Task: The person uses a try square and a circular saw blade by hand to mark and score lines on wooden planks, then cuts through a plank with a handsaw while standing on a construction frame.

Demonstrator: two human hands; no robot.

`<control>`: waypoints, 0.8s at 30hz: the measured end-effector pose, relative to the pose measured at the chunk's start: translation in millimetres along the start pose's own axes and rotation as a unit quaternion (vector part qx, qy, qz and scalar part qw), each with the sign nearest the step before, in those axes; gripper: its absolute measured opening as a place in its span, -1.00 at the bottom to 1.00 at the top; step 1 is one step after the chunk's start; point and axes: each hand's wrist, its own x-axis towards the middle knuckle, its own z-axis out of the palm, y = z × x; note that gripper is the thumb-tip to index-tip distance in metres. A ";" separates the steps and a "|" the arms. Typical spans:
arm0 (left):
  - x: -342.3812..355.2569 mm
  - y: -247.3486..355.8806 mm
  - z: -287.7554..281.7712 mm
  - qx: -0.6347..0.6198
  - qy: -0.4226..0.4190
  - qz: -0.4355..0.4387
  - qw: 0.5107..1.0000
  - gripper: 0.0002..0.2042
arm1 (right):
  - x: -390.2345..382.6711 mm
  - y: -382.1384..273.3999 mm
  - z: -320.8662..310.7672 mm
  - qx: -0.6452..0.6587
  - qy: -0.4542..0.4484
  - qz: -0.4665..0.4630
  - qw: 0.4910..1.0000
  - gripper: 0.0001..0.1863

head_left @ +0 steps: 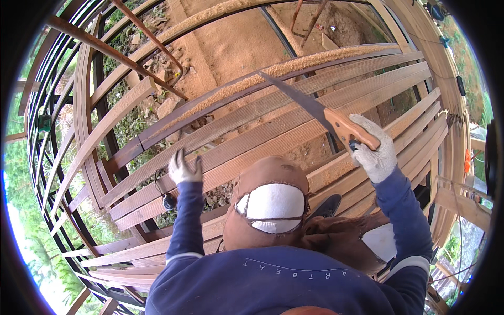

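My right hand (379,153), in a pale work glove, grips the wooden handle of a handsaw (302,101). The saw's dark tapered blade points up and left, above the planks, with its tip near a beam (210,97) strewn with sawdust. My left hand (185,168), also gloved, is over the left part of the brown deck planks (247,137). Its fingers are spread and nothing is in them. Whether its fingertips touch the wood, I cannot tell. A small black object with a cord (168,201) is just below that hand.
Gaps between the planks show rocky ground and weeds below. Rusty metal bars (113,52) slant across the upper left. Long boards (443,68) are stacked along the right side. My bent knee with a white pad (273,205) is in the lower middle, a dark shoe (326,206) beside it.
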 end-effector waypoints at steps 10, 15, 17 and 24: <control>153.5 144.9 133.3 -0.002 -0.355 0.022 0.935 -0.45 | -65.5 -40.9 -10.4 0.051 -0.021 0.049 0.997 -0.36; 167.4 145.6 153.5 0.062 -0.390 0.024 0.918 -0.38 | -103.9 -47.1 -30.4 -0.029 0.050 0.050 0.997 -0.37; 169.9 145.0 154.0 0.070 -0.391 0.020 0.917 -0.36 | -116.7 -43.0 -45.5 -0.088 0.077 0.008 0.993 -0.40; 169.4 130.3 169.2 0.089 -0.382 0.053 0.918 -0.34 | -155.9 -8.2 -86.8 -0.100 0.197 0.001 0.975 -0.39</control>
